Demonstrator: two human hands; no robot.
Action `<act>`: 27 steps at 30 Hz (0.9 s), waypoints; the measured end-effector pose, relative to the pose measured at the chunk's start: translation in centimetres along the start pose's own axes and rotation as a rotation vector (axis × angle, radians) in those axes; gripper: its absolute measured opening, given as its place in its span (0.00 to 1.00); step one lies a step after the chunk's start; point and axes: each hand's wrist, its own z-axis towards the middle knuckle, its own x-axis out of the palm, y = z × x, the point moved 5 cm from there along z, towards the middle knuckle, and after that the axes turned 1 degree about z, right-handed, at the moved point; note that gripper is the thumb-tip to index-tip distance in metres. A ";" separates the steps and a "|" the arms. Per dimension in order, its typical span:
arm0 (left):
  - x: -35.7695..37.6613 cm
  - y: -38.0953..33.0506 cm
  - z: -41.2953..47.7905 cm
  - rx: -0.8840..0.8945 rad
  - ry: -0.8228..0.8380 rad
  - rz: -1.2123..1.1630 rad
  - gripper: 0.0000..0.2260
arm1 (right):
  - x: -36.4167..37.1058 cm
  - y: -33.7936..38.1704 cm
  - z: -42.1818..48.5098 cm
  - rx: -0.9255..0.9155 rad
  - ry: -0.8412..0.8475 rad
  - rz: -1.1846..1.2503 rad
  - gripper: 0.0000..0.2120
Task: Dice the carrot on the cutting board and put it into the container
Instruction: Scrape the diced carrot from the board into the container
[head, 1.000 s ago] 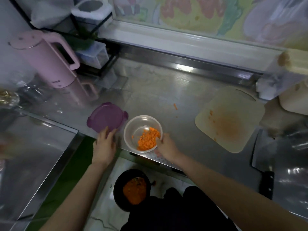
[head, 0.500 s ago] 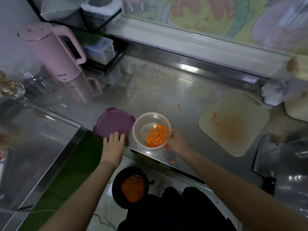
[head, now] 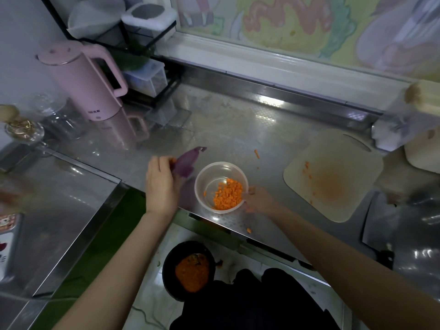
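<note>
Your left hand (head: 162, 186) grips purple lid (head: 187, 160), tilted off counter (head: 238, 129) | your right hand (head: 258, 200) clasps clear container (head: 221, 166) by its rim | diced carrot (head: 227, 195) inside | cutting board (head: 333, 163) well right

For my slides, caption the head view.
Left hand holds purple lid tilted; right hand holds container of diced carrot.

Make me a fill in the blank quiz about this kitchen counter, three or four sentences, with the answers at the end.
1. The left hand holds a tilted lid coloured ____.
2. The diced carrot lies ____ the clear container, which the right hand grips.
3. The kettle at the back left is ____.
4. The cutting board lies to the container's ____.
Missing words: purple; inside; pink; right.
</note>
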 end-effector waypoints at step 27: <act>5.3 -1.4 -4.7 -0.256 0.242 -0.087 0.20 | -1.1 0.1 -0.4 -0.104 -0.122 0.355 0.06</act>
